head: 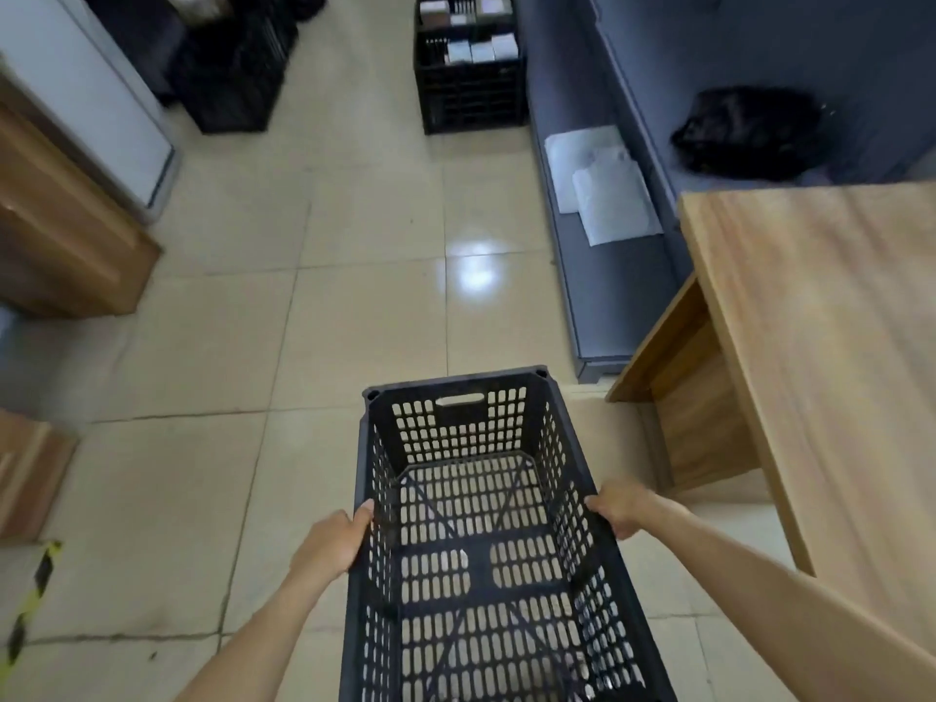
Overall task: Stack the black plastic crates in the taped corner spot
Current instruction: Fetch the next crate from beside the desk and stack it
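your left hand (332,542) and right hand (620,509) grip the two long rims of an empty black crate (486,539), held level above the beige tiled floor (243,347). a wooden tabletop (830,336) edges close on your right, a grey sofa (613,276) beyond it. ahead, open tiles run to a filled crate stack (468,68) and more black crates (235,73); yellow-black tape (30,600) marks the floor at lower left.

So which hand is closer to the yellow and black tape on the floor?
Left. The left hand grips the crate rim on the side facing the tape; the right hand holds the opposite rim.
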